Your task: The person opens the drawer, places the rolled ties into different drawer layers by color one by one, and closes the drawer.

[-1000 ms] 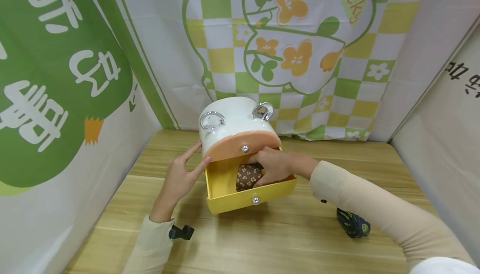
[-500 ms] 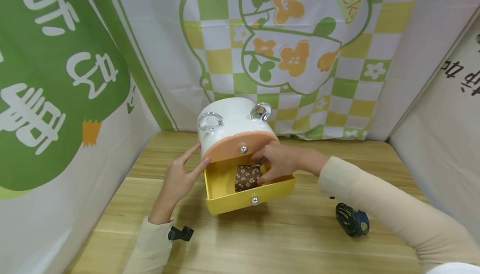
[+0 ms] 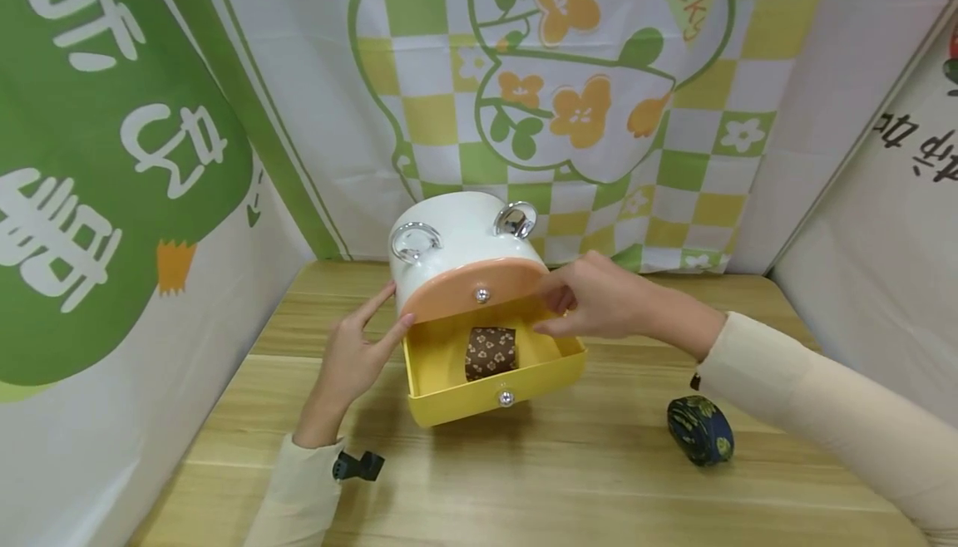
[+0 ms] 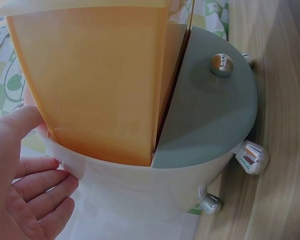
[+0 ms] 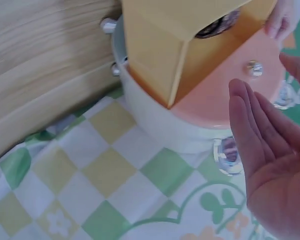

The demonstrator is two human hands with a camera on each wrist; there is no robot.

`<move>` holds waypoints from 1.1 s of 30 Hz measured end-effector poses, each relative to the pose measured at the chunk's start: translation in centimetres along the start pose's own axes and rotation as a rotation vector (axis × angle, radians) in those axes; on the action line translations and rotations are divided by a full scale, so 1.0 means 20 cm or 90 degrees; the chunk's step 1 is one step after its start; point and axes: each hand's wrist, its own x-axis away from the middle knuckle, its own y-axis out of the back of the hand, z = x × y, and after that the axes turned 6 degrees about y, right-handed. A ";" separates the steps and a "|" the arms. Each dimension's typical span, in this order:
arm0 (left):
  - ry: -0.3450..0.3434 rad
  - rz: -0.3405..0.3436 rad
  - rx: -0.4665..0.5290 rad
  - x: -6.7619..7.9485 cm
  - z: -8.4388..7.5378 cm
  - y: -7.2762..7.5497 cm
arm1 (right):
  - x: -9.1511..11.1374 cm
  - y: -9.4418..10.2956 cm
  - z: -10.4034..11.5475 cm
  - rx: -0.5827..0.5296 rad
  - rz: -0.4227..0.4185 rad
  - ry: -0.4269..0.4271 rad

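A white rounded drawer box [image 3: 464, 227] with silver ears stands on the table, its yellow drawer [image 3: 449, 408] pulled out. Inside the drawer lies a rolled brown cloth strip [image 3: 490, 353] with a small flower print. My left hand [image 3: 350, 372] rests against the box's left side, thumb at the front edge of the orange drawer [image 3: 449, 296]. Over the drawer's right side hovers my right hand [image 3: 609, 302], holding nothing; the right wrist view shows its fingers extended. A dark blue patterned cloth roll [image 3: 699, 431] sits on the table at the right.
The wooden table [image 3: 599, 497] has printed cloth walls behind it and at both sides. A checked green-and-yellow curtain [image 3: 486, 140] hangs close behind the box. Below the yellow drawer, the left wrist view shows a shut grey-green drawer [image 4: 205, 105] with a knob.
My right hand has let go of the brown cloth roll and moved up and right out of the drawer. The roll stays in the drawer; my left hand keeps its place on the box.
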 end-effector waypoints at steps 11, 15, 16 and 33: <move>0.001 -0.003 -0.002 0.00 0.00 0.00 | 0.15 -0.07 0.13 0.055 -0.118 -0.015; 0.001 -0.005 -0.003 0.00 0.00 0.00 | 0.18 -0.15 0.16 0.036 -0.133 -0.020; 0.001 -0.006 -0.006 0.00 0.00 0.00 | 0.19 -0.17 0.16 0.028 -0.138 -0.020; 0.003 0.000 -0.009 0.00 0.01 0.00 | 0.22 -0.59 0.16 0.007 -0.250 -0.064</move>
